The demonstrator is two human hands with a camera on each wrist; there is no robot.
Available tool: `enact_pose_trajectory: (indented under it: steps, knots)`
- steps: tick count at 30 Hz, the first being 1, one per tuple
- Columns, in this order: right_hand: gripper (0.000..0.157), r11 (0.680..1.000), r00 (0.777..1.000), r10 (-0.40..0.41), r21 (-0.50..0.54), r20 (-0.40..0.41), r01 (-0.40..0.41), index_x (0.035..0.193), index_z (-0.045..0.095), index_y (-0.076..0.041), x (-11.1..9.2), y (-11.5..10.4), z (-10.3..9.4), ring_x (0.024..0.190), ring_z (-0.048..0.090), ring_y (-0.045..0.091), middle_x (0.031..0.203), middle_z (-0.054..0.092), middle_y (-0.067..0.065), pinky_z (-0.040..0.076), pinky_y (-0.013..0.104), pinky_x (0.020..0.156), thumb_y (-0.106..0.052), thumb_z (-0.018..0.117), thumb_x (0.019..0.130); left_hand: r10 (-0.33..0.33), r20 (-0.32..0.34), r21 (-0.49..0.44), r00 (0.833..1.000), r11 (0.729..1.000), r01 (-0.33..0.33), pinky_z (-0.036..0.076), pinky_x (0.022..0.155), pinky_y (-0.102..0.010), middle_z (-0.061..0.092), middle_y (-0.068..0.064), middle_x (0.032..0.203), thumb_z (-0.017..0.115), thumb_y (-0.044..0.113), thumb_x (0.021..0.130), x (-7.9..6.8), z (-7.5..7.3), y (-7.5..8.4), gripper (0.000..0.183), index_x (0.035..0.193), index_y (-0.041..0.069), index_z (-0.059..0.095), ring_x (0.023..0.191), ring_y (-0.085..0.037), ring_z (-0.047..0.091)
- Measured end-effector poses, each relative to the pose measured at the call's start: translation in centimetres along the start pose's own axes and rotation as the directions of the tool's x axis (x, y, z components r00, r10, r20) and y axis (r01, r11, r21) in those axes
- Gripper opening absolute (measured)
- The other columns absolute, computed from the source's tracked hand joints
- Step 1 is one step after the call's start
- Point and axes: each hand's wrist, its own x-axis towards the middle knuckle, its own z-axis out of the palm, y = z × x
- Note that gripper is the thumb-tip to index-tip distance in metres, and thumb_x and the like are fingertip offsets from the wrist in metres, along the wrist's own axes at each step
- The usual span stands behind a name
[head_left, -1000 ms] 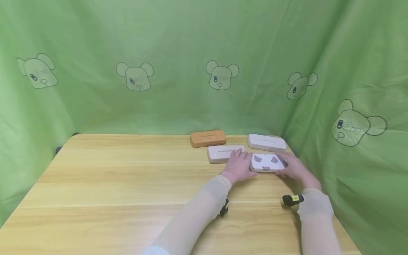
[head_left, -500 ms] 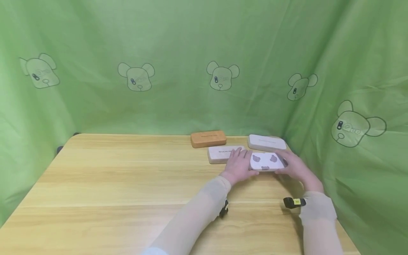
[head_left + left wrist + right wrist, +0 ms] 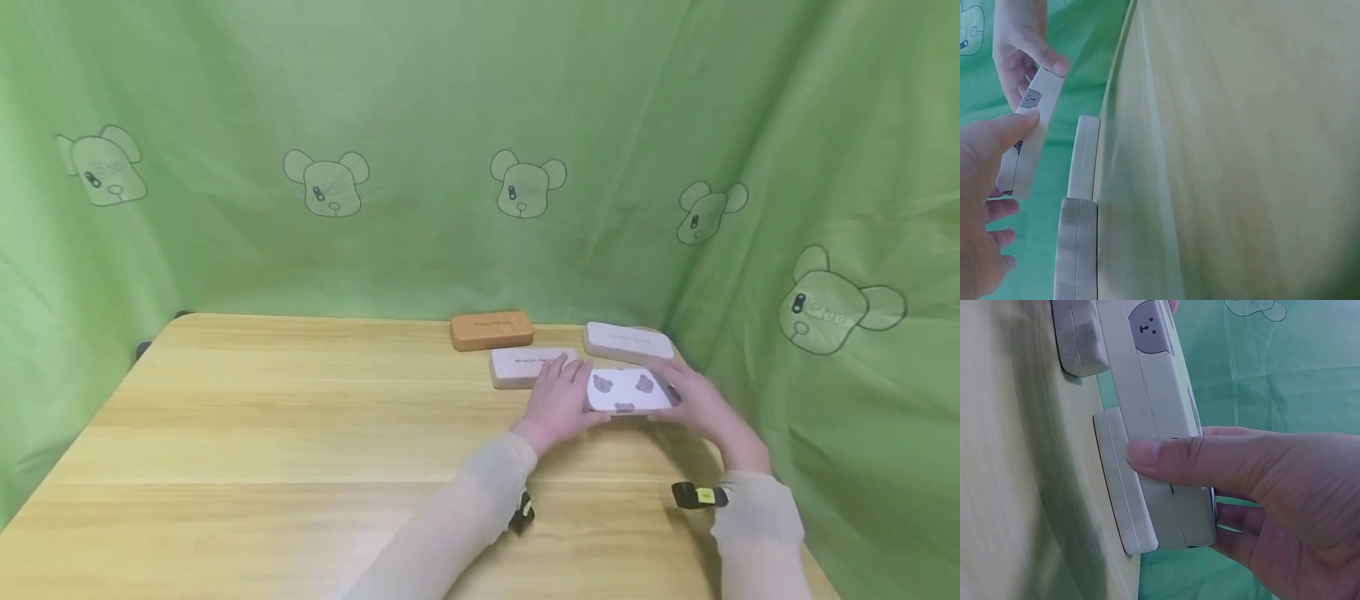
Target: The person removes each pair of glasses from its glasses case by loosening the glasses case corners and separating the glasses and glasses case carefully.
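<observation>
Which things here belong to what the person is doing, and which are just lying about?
Part of the job:
bear-patterned case
left hand and right hand, both gripping it

Seemingly just lying about:
orange case
nearer pale case, beside the left hand
farther pale case, behind the bear-patterned case

Bear case: smooth, satin-like finish shown
Pale cases: matt, leather-like surface seen
Orange case: matt finish seen
Tabletop: wood grain shown, soft sheen caught
Curtain: smooth cloth, creased
</observation>
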Motion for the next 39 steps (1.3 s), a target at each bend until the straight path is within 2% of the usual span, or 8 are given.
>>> enact_pose_trajectory:
  steps: [10,14,20,24,31,39]
  knots:
    - [0.082,1.000,1.000,0.007,0.008,0.017,-0.007,0.137,0.047,0.004,-1.5,-0.7,0.2,0.120,0.045,0.057,0.135,0.045,0.039,0.034,0.071,0.100,-0.016,0.084,0.067,0.003,-0.013,0.005,1.000,1.000,-0.003,0.025,0.122,-0.045,0.045,0.002,0.151,0.061,0.067,0.082,-1.7,0.2,0.6,0.088,0.148,0.014,0.038,0.147,-0.026,0.030]
    - [0.082,1.000,1.000,-0.012,0.001,0.018,0.012,0.136,0.048,0.007,-2.2,-0.7,0.4,0.119,0.046,0.056,0.132,0.048,0.039,0.035,0.070,0.100,-0.016,0.085,0.066,0.004,-0.006,-0.003,1.000,1.000,-0.004,0.026,0.122,-0.045,0.047,0.001,0.149,0.063,0.066,0.081,-2.3,0.2,0.9,0.086,0.147,0.014,0.041,0.147,-0.026,0.032]
    - [0.080,0.999,0.999,-0.037,0.003,0.002,0.037,0.133,0.050,0.008,-2.5,-0.8,0.9,0.117,0.048,0.055,0.128,0.052,0.038,0.036,0.070,0.100,-0.015,0.086,0.064,-0.003,-0.006,-0.006,1.000,1.000,0.003,0.023,0.123,-0.042,0.046,0.001,0.150,0.064,0.065,0.081,-2.8,0.4,1.1,0.086,0.146,0.015,0.041,0.145,-0.024,0.033]
    - [0.081,1.000,0.999,-0.025,0.007,0.025,0.025,0.133,0.050,0.008,-2.5,-0.9,1.2,0.116,0.048,0.056,0.127,0.052,0.039,0.036,0.070,0.100,-0.015,0.086,0.064,-0.022,0.014,-0.018,1.000,1.000,0.022,0.024,0.123,-0.042,0.046,0.001,0.150,0.065,0.063,0.081,-2.9,0.8,1.2,0.084,0.146,0.015,0.041,0.146,-0.023,0.033]
    - [0.081,0.999,0.999,-0.017,-0.029,0.052,0.019,0.132,0.052,0.005,-2.0,-0.9,2.2,0.115,0.052,0.054,0.126,0.055,0.036,0.039,0.068,0.099,-0.018,0.087,0.063,-0.082,0.059,-0.058,0.995,0.995,0.085,0.026,0.122,-0.040,0.049,0.001,0.148,0.066,0.059,0.084,-3.3,1.2,1.0,0.079,0.145,0.014,0.042,0.146,-0.023,0.033]
    - [0.082,1.000,0.994,0.020,-0.019,0.105,-0.018,0.134,0.051,0.006,-2.1,-1.1,3.2,0.115,0.052,0.054,0.127,0.054,0.037,0.040,0.068,0.099,-0.019,0.086,0.065,-0.189,0.153,-0.086,0.970,0.975,0.204,0.026,0.122,-0.046,0.043,0.004,0.153,0.064,0.057,0.086,-3.8,1.9,1.3,0.080,0.149,0.016,0.037,0.148,-0.023,0.029]
